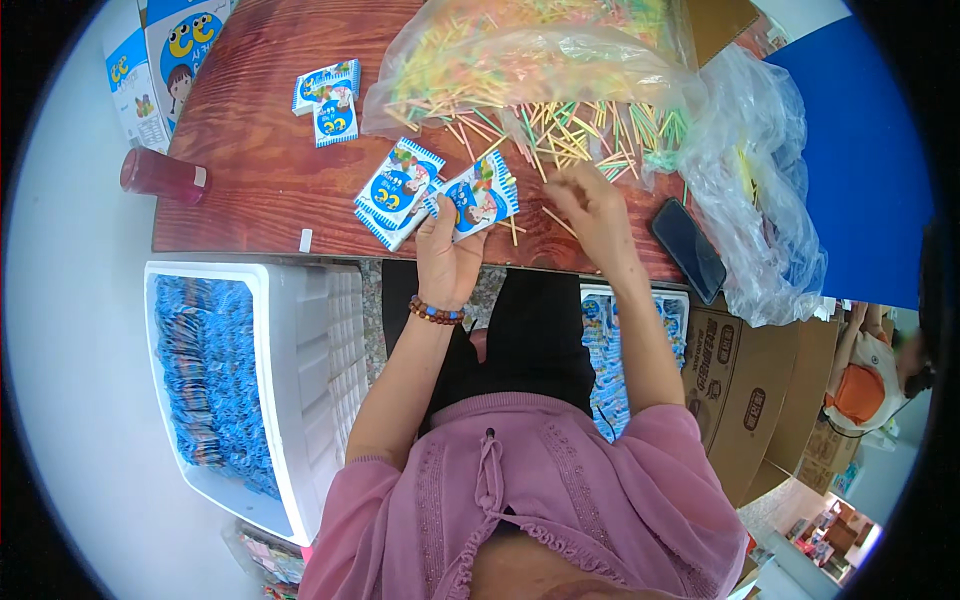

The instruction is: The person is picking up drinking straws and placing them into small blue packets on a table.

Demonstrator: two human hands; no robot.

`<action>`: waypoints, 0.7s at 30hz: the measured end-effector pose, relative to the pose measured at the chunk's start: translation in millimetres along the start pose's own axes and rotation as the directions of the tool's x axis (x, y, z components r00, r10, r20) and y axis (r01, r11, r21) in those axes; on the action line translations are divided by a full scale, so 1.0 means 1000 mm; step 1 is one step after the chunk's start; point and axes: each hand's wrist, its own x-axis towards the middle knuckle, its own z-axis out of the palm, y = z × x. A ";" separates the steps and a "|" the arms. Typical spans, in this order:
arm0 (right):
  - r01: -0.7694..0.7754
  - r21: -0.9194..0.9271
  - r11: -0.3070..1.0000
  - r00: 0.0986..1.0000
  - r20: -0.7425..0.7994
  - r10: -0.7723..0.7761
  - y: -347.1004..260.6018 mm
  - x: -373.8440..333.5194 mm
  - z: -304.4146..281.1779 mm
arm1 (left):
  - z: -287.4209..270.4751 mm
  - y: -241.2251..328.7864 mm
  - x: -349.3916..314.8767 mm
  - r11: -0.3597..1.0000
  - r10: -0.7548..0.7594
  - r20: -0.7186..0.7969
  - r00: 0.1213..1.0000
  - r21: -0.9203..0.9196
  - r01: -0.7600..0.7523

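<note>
My left hand (450, 255), with a beaded bracelet on its wrist, grips a small blue-and-white snack packet (482, 198) at its lower end. Just left of it, more packets of the same kind (396, 190) lie overlapping on the table. My right hand (592, 215) is at the near edge of a heap of thin coloured sticks (565, 130), its fingers curled together. Whatever those fingers may hold is hidden. A loose yellow stick (558, 222) shows beside the right thumb. The heap spills from a large clear plastic bag (440, 80).
Two packets (335, 118) lie farther left on the reddish wooden table (250, 150), with a pink bottle (165, 177) at its edge. A phone (688, 250) and crumpled plastic (760, 180) are at right. Packet-filled white foam boxes (290, 400) and cardboard cartons (745, 400) stand below.
</note>
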 end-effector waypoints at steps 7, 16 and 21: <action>0.292 -0.645 0.706 0.947 0.295 -0.123 0.033 -0.001 -0.007 | -0.005 0.000 -0.001 0.993 -0.045 0.015 0.999 -0.110 0.046; 0.090 0.661 0.745 0.996 -0.048 -0.077 -0.048 0.009 0.010 | -0.002 0.004 -0.004 0.994 -0.034 0.078 0.996 -0.099 0.042; 0.206 0.502 0.840 0.979 -0.096 -0.182 -0.040 0.006 0.026 | 0.000 0.002 -0.002 0.994 -0.039 0.090 0.995 -0.100 0.048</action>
